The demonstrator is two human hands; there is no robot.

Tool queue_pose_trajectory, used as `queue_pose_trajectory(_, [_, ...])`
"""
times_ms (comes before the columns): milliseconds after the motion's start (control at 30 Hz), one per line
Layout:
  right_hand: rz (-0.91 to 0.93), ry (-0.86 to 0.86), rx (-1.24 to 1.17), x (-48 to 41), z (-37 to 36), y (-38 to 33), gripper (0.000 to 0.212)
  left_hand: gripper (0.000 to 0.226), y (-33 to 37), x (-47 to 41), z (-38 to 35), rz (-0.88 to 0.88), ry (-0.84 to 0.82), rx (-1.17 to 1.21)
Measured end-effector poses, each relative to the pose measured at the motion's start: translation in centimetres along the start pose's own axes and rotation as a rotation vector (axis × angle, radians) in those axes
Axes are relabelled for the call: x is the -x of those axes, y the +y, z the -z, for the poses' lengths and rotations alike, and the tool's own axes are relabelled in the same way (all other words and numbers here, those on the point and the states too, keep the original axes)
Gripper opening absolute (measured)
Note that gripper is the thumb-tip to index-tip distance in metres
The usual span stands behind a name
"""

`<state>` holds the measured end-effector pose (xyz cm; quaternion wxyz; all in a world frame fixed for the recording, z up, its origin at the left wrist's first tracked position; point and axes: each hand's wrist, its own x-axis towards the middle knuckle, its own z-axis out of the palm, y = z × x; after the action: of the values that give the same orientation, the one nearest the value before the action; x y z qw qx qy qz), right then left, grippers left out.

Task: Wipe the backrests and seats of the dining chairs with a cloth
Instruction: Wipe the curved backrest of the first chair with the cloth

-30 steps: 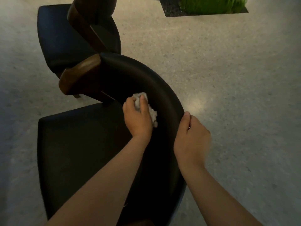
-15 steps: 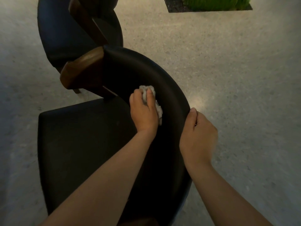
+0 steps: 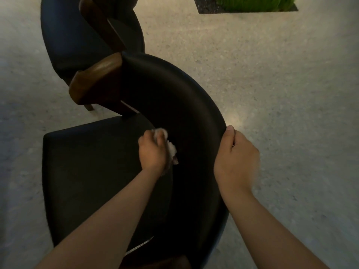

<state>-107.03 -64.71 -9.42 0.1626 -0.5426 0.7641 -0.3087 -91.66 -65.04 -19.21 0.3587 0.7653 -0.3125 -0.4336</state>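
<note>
A black padded dining chair stands below me, its curved backrest [image 3: 184,105] arching from a wooden armrest end [image 3: 97,78] round to the lower right. My left hand [image 3: 153,152] grips a crumpled white cloth [image 3: 171,148] and presses it against the inner face of the backrest, low down, just above the seat [image 3: 93,171]. On the backrest's outer top edge my right hand [image 3: 235,158] holds on, thumb on the rim and fingers curled behind it.
A second black chair [image 3: 73,35] with a wooden arm stands directly behind, almost touching the first. Pale speckled floor [image 3: 272,94] spreads to the right and left. A dark-edged planter with green grass [image 3: 252,4] sits at the top right.
My left hand has slid the cloth down the inner backrest toward the seat. The right hand keeps its hold on the backrest's edge.
</note>
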Motion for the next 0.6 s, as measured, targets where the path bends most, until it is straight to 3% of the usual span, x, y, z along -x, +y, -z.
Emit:
queue_pose_trajectory(133, [-0.008,-0.002,-0.005,0.0,0.0,-0.1,0.050,0.013,5.1,1.8,0.6,-0.475,0.137,-0.006])
queue_pose_trajectory(267, [-0.016,-0.021,0.021,0.0,0.1,-0.2,0.047,0.016,10.6,2.1,-0.3,-0.742,0.121,-0.019])
queue_pose_trajectory(433, [-0.017,-0.033,0.033,0.0,0.1,-0.1,0.043,0.031,12.2,1.8,-2.2,-0.714,0.051,-0.246])
queue_pose_trajectory(600, [-0.011,-0.023,0.028,0.0,0.1,-0.1,0.045,0.022,12.2,1.4,-2.4,-0.616,0.093,-0.125])
